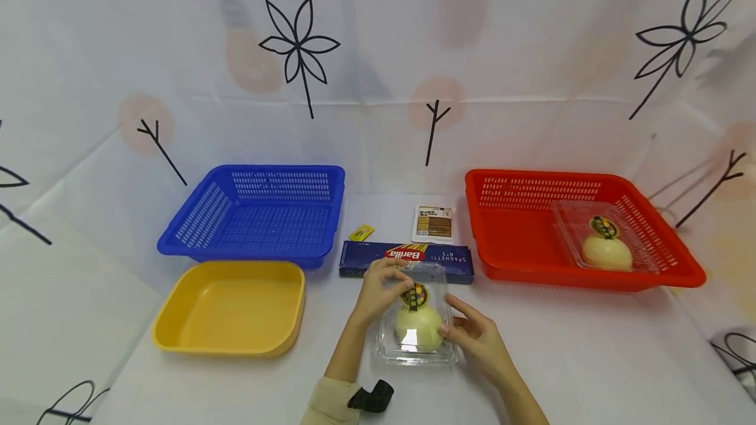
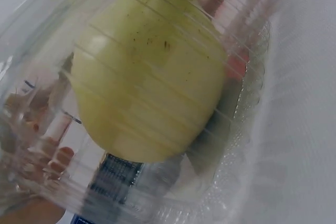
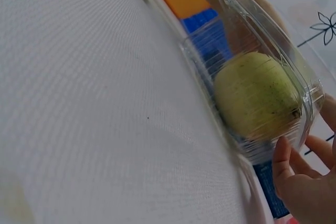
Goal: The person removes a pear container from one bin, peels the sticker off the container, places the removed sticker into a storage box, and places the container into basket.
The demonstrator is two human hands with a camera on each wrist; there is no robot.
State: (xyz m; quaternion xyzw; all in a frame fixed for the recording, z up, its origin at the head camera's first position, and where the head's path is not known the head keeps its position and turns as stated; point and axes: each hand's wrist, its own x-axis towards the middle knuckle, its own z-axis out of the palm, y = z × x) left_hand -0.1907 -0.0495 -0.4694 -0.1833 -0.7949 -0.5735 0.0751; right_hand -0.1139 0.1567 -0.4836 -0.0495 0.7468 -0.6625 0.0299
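Note:
A clear plastic clamshell box (image 1: 413, 357) with a pale yellow-green pear (image 1: 420, 328) inside lies at the middle front of the table. Its lid bears a round black-and-yellow sticker (image 1: 416, 296). My left hand (image 1: 373, 294) holds the box's far left part, thumb and fingertips close to the sticker. On the right side, my right hand (image 1: 477, 336) grips the box edge between thumb and fingers. The pear (image 2: 149, 72) fills much of the left wrist view through the ribbed plastic. In the right wrist view, my right hand's fingertips (image 3: 282, 150) touch the box wall beside the pear (image 3: 254, 98).
A blue spaghetti box (image 1: 366, 258) lies just behind, with a small yellow packet (image 1: 361, 233) and a brown-and-white packet (image 1: 434, 223) beyond. Left are a blue basket (image 1: 277, 225) and yellow tray (image 1: 236, 307); right, a red basket (image 1: 514, 241) holds another boxed pear (image 1: 606, 253).

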